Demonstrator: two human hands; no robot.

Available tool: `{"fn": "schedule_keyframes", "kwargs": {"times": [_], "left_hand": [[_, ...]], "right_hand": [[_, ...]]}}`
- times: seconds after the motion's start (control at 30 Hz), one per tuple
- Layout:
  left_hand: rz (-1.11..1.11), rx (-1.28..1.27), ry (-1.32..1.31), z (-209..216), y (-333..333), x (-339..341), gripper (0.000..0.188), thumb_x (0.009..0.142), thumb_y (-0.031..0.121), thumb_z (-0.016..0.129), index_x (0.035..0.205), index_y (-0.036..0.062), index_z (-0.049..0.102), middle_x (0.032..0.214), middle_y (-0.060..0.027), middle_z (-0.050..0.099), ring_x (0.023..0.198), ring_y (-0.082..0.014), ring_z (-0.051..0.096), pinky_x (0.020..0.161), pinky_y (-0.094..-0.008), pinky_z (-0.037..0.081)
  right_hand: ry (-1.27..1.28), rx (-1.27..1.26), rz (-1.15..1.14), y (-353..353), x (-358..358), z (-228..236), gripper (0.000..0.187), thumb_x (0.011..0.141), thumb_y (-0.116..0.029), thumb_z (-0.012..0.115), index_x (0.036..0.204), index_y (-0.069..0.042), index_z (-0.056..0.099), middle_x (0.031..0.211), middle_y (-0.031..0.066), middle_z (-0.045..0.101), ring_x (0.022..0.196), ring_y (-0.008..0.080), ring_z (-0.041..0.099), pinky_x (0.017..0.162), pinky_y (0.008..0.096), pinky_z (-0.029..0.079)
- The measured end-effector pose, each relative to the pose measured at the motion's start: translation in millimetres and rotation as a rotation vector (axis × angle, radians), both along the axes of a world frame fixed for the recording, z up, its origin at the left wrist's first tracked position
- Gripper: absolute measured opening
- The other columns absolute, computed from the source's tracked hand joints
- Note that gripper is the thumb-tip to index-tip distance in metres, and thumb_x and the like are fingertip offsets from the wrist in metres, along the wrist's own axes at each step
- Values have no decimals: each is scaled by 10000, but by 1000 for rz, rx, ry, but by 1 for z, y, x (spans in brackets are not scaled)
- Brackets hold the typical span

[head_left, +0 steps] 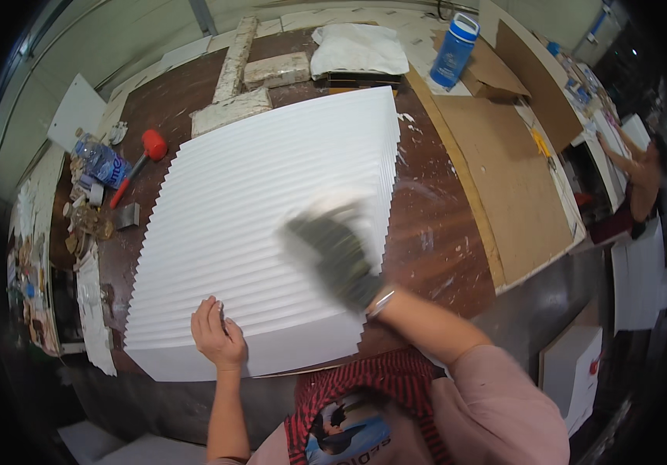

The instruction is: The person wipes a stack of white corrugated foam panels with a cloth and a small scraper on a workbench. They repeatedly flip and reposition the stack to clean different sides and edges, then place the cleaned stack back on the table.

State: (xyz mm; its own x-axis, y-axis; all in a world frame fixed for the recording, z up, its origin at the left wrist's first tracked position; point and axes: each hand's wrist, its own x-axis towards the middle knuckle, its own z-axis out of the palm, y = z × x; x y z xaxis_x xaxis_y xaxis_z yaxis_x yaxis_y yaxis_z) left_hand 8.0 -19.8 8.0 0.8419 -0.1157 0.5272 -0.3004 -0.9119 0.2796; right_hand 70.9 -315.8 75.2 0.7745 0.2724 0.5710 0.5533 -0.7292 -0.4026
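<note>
Head view: fanned white sheets (pixel 233 205) lie across the brown tabletop (pixel 446 240), the left hand (pixel 219 339) resting loosely open near their lower edge, the gloved right hand (pixel 332 252) too blurred to tell its grip, whose sideways drag could skew the overlaps.

On my feed the gloved right hand (pixel 337 260) was blurred, and I could not tell whether the pale smear (pixel 337 203) at its fingertips was glove or a held pad. White sheets (pixel 233 232) hid part of the table's (pixel 442 240) near edge; beyond its right edge, what a co-worker's arm (pixel 619 153) reached was too small to name.
</note>
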Motion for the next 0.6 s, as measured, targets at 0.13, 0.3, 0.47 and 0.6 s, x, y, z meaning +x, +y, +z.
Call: {"fn": "schedule_keyframes", "kwargs": {"times": [0.13,0.3,0.47,0.6], "left_hand": [[5,-166,120,0,8,-1,502,819,138,620,1298,-8,590,1278,-177,653,1204,-405,585,1100,-524,379],[-278,-789,273,9,-7,8,695,851,195,692,1456,-34,435,1442,-240,508,1349,-368,497,1158,-460,330],[-497,-655,424,35,-28,74,498,868,9,637,1351,-30,523,1314,-180,587,1199,-258,580,1039,-369,452],[-390,-832,325,60,9,147,393,937,-28,561,1330,-29,549,1223,-133,629,1094,-207,614,970,-331,487]], "right_hand": [[108,26,248,94,-23,-22,471,874,-159,630,1340,-90,622,1422,162,573,1289,303,544,1080,460,427],[349,196,18,92,-24,-19,686,956,-427,657,1497,-54,465,1511,239,469,1412,342,442,1174,448,348],[370,325,8,85,-47,16,920,893,-517,709,1561,-10,331,1579,268,355,1507,374,298,1245,466,235],[395,118,-381,10,-92,-3,951,868,-464,760,1563,5,311,1589,275,329,1499,400,293,1236,480,239]]}}
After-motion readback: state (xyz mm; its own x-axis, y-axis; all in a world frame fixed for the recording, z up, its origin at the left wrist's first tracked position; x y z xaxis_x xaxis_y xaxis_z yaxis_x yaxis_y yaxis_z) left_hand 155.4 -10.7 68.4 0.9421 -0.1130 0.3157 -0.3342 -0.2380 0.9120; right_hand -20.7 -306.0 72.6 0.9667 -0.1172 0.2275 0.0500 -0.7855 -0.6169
